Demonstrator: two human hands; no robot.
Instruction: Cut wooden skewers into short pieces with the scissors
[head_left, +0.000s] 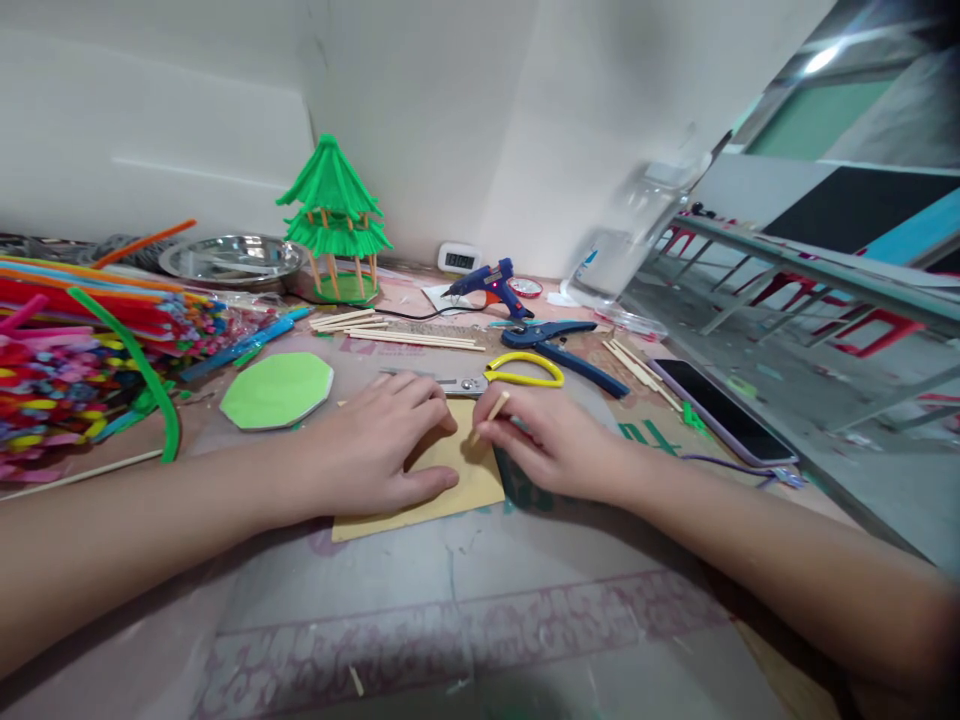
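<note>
My left hand point(379, 445) lies flat on a tan cardboard piece point(465, 485) on the table, pressing it down with fingers curled at its far edge. Just to the right, my right hand point(544, 440) pinches a short wooden stick point(491, 413) between thumb and fingers, its lower tip touching the cardboard near my left fingertips. Yellow-handled scissors point(517, 372) lie just beyond both hands.
A green octagon cutout point(277, 390) lies left of my hands. Beyond are loose wooden sticks point(405, 335), a blue glue gun point(491, 285), blue cutters point(562, 350), a green stick pagoda model point(334, 220), a metal bowl point(232, 258). Pipe cleaners point(82, 350) pile at left; a phone point(720, 410) lies right.
</note>
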